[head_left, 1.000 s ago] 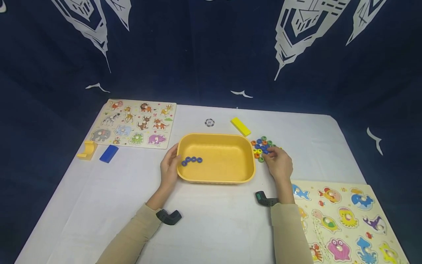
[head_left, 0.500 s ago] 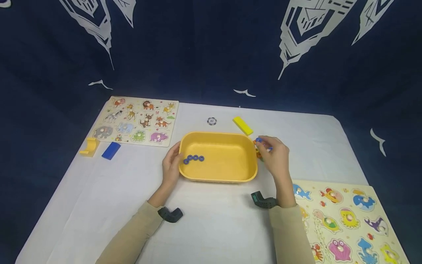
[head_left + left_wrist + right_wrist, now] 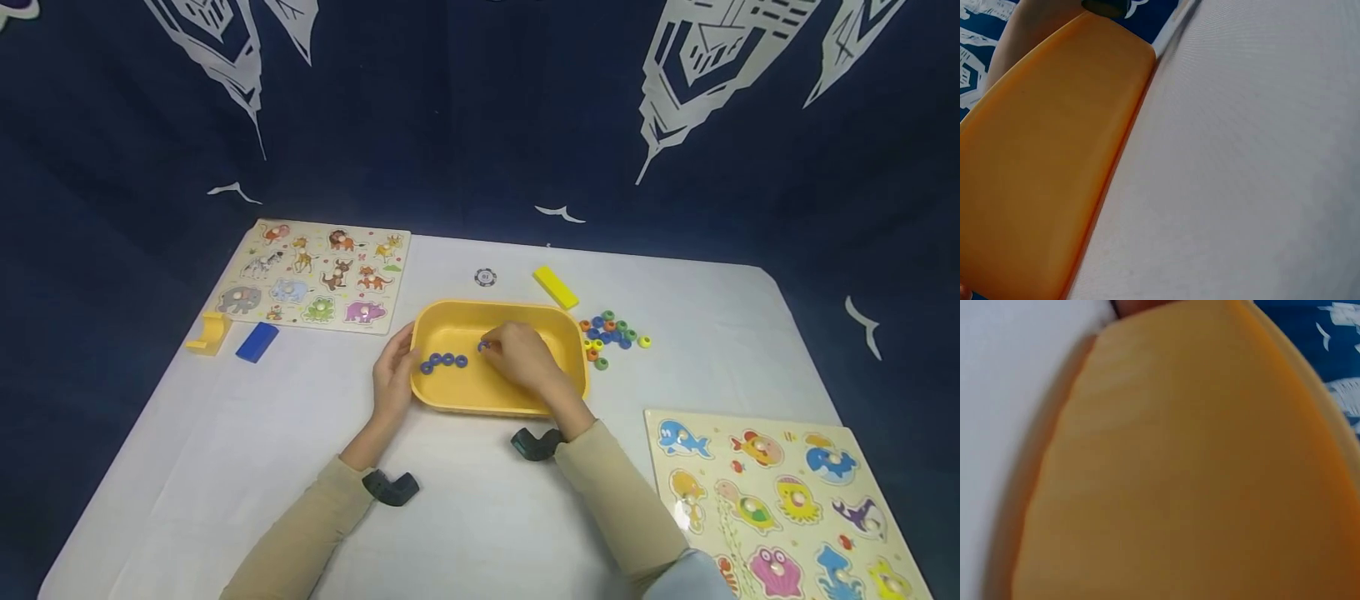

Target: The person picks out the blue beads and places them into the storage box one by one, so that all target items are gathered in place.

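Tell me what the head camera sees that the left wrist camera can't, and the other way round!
Only the head view: blue beads inside the yellow tray, the bead pile, the animal board, the sea-creature board and the yellow block.

Only the left wrist view: a big close-up of the tray's outer side, just a thin strip from the head.

Both: the tray, white table and dark blue cloth.

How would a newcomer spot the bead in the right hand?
Find the white table, then the yellow tray on it; near its left end lie four blue beads. Just right of them, the right hand pinches another blue bead. Unlike those loose four, it is held and partly hidden.
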Available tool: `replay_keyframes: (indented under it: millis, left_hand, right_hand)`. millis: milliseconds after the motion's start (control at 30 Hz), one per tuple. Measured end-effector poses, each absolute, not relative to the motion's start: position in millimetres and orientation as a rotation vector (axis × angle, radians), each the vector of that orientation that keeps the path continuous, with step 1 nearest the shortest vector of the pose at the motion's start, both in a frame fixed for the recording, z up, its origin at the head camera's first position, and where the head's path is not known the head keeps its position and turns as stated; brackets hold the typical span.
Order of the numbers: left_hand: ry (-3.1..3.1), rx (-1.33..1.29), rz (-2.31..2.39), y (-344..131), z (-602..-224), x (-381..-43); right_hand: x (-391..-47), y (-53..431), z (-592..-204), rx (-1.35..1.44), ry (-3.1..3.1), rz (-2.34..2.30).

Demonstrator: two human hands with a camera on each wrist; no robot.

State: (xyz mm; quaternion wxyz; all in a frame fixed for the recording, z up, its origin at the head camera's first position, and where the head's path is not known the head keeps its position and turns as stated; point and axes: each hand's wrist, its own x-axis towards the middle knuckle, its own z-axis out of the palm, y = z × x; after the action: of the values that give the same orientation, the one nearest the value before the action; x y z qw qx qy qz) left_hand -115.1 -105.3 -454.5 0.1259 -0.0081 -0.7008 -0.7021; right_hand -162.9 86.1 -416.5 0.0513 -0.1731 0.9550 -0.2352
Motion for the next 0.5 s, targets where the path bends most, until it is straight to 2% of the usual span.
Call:
replay_keyframes:
  millis: [267,500]
  left_hand:
    - [-2.052,-0.017,-2.054,-106,-454,-115]
    - [-2.045,-0.038,-2.077,-108,-464,-119]
  right_hand:
    - [-164,65,-426,-0.551,2.858,-0.605]
    - [-159,71,-425,-0.547,2.806,-0.709]
